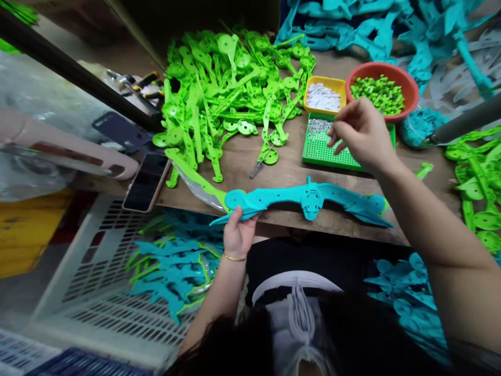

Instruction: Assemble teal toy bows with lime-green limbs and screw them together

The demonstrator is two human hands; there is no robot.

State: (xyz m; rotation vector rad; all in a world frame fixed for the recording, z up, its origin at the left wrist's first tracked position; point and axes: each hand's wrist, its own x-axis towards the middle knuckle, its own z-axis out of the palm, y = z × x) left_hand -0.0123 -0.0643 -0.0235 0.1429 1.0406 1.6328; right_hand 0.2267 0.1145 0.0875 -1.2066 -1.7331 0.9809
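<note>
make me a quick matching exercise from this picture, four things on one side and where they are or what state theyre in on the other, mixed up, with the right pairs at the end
Things
1. phone
2. left hand
3. bowl
4. right hand

Places and states
A. raised over the green tray
B. filled with small green pieces
C. lying with its screen dark
D. gripping the blue part near one end

Right pairs: 1-C, 2-D, 3-B, 4-A
</note>
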